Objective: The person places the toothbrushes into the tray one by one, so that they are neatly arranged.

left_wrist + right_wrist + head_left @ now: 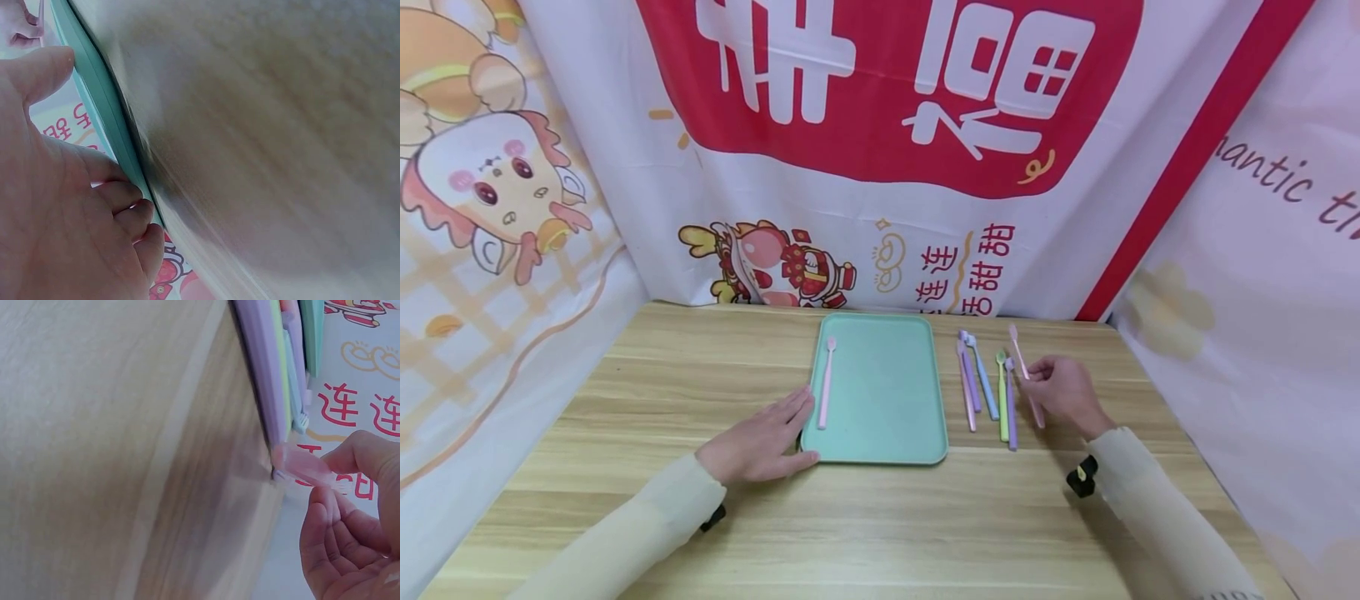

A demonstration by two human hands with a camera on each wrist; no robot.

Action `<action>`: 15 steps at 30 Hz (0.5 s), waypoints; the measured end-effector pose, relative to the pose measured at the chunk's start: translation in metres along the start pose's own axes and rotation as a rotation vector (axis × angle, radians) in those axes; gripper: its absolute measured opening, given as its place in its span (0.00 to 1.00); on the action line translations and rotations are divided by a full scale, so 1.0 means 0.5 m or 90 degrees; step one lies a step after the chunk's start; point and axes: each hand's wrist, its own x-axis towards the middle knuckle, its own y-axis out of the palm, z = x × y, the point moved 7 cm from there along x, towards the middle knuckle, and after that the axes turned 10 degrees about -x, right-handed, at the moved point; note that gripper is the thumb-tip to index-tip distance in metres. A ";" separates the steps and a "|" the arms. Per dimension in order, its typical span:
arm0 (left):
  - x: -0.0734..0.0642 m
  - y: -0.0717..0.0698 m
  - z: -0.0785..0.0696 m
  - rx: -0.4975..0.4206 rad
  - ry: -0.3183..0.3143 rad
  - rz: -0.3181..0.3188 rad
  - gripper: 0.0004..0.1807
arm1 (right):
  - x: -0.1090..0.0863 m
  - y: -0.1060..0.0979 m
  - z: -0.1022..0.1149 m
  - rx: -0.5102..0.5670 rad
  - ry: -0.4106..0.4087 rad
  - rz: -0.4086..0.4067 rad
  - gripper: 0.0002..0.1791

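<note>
My right hand (1063, 392) pinches a pale pink toothbrush (1020, 352) between thumb and fingers, its head pointing to the back. The right wrist view shows that toothbrush's handle end (303, 465) sticking out from the fingertips. With fingers extended, my left hand (762, 442) rests against the left edge of a mint green tray (887, 400), thumb at the near left corner. One pink toothbrush (827, 387) lies lengthwise on the tray's left side. Between the tray and my right hand lie several toothbrushes, among them a blue one (983, 379), a green one (1003, 400) and a purple one (1011, 408).
A wooden table (880, 533) carries everything. Behind it hangs a white and red printed cloth (880, 167) that meets the far edge. More printed cloth stands at the left (497, 250) and right (1247, 333).
</note>
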 end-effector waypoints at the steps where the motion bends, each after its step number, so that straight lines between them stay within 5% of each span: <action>1: 0.000 -0.001 0.000 -0.002 0.001 0.000 0.50 | -0.001 -0.003 0.004 -0.007 -0.006 -0.006 0.11; 15: 0.002 -0.001 -0.002 -0.003 -0.007 0.005 0.50 | -0.023 -0.012 0.088 -0.029 -0.088 -0.059 0.10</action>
